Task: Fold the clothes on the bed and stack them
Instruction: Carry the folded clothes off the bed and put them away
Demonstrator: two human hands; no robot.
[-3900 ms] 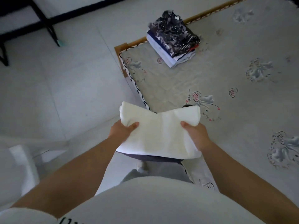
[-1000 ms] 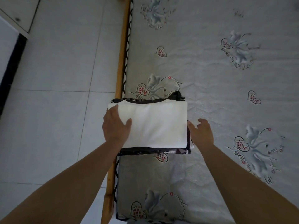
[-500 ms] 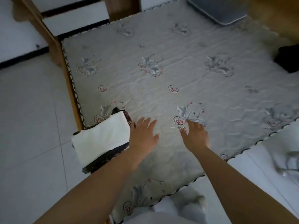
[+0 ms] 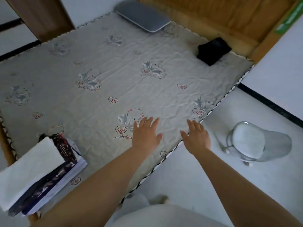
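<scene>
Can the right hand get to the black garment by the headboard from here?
Probably not without stepping closer: the right hand is open at the near bed edge, the black garment lies far across. Nothing lies between.

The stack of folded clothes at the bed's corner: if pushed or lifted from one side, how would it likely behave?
The stack of folded clothes is soft fabric, so it would probably sag if lifted by one edge. Its layers look offset, with the white garment on top, so a sideways push may slide them apart. It sits near the bed edge, so it could slip off.
</scene>
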